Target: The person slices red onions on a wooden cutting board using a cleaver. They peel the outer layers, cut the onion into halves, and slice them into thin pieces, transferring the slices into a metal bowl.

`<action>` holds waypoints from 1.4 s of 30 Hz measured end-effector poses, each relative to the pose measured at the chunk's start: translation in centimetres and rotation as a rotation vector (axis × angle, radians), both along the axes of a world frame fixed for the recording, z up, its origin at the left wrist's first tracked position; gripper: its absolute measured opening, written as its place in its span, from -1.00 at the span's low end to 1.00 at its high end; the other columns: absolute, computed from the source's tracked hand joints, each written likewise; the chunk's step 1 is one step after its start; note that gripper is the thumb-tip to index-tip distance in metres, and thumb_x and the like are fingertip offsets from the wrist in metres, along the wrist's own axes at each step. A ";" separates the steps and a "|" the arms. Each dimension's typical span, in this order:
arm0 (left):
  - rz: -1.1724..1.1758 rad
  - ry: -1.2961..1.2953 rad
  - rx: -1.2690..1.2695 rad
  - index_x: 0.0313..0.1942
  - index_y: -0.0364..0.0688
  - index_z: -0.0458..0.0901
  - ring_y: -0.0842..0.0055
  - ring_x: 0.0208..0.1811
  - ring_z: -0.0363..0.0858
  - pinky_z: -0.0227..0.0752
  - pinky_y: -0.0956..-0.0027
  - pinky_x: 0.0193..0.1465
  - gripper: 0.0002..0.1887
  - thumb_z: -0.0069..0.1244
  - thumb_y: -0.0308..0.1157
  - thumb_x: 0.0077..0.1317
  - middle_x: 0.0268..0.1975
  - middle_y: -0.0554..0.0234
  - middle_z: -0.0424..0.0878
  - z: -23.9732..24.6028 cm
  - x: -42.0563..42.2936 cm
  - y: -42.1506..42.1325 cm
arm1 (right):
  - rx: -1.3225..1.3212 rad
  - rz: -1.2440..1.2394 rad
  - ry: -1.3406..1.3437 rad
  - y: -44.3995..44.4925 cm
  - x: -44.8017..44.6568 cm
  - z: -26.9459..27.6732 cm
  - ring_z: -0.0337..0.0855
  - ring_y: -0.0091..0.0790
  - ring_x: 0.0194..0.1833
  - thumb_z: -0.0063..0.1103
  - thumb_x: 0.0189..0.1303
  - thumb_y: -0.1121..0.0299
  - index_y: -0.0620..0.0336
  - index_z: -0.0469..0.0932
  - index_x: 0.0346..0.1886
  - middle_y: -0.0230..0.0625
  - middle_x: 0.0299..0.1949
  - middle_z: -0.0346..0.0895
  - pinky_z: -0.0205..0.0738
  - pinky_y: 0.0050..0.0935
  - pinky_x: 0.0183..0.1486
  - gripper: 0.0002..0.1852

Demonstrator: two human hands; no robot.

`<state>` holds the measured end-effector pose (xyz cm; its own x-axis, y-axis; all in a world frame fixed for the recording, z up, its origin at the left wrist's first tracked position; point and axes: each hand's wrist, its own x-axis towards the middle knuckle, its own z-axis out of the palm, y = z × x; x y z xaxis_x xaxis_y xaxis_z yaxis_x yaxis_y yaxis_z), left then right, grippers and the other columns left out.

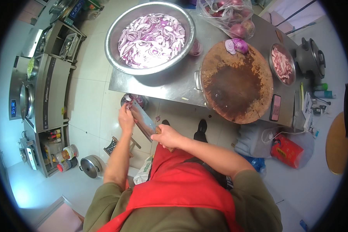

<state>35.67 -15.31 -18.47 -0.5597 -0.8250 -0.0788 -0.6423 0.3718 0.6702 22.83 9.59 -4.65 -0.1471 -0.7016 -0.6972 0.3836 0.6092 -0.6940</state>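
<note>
My right hand (168,135) grips a cleaver (143,117) by its wooden handle, with the broad blade slanting up and left. At the far end of that blade is my left hand (126,118), its fingers bunched among purplish onion scraps (128,100). Whether those fingers pinch the scraps or only touch the blade, I cannot tell. Both the hand and the blade end are over a bin (143,102) beside the table edge. A round wooden chopping block (235,87), stained dark and wet, overhangs the table's front. Cut red onion (240,45) lies on its far rim.
A large metal basin (110,49) of sliced red onion stands on the steel table (168,87). Behind the block is a plastic bag of onions (237,17). To its right are a bowl of sliced meat (282,65), a phone (275,108) and a lidded pot (310,58).
</note>
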 end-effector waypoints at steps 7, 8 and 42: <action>-0.090 -0.169 -0.246 0.33 -0.25 0.71 -0.14 0.39 0.70 0.53 0.03 0.51 -0.61 0.00 -0.49 0.56 0.35 -0.32 0.71 -7.5 4.5 -15.3 | 0.075 0.150 0.510 -0.1 0.1 3.3 0.80 0.22 -0.05 0.44 0.40 0.04 0.30 0.61 0.09 0.10 -0.16 0.78 0.64 0.05 0.06 -0.51; -0.128 -0.245 -0.385 0.32 -0.25 0.72 -0.16 0.39 0.70 0.53 0.03 0.52 -0.60 0.02 -0.55 0.52 0.37 -0.35 0.69 -8.0 4.9 -15.8 | 0.075 0.153 0.535 0.6 -0.2 4.3 0.79 0.23 -0.02 0.45 0.39 0.04 0.29 0.61 0.10 0.12 -0.14 0.78 0.63 0.06 0.07 -0.50; -1.325 -0.115 -0.582 0.55 -0.05 0.48 -0.08 0.54 0.52 0.48 0.03 0.56 -0.27 0.19 -0.54 0.35 0.52 -0.14 0.53 12.6 -57.3 25.7 | 0.003 -0.831 0.179 42.9 -19.9 3.9 0.55 -0.58 -0.50 0.38 0.55 0.37 0.22 0.55 -0.10 -0.45 -0.45 0.55 0.52 -0.47 -0.44 -0.82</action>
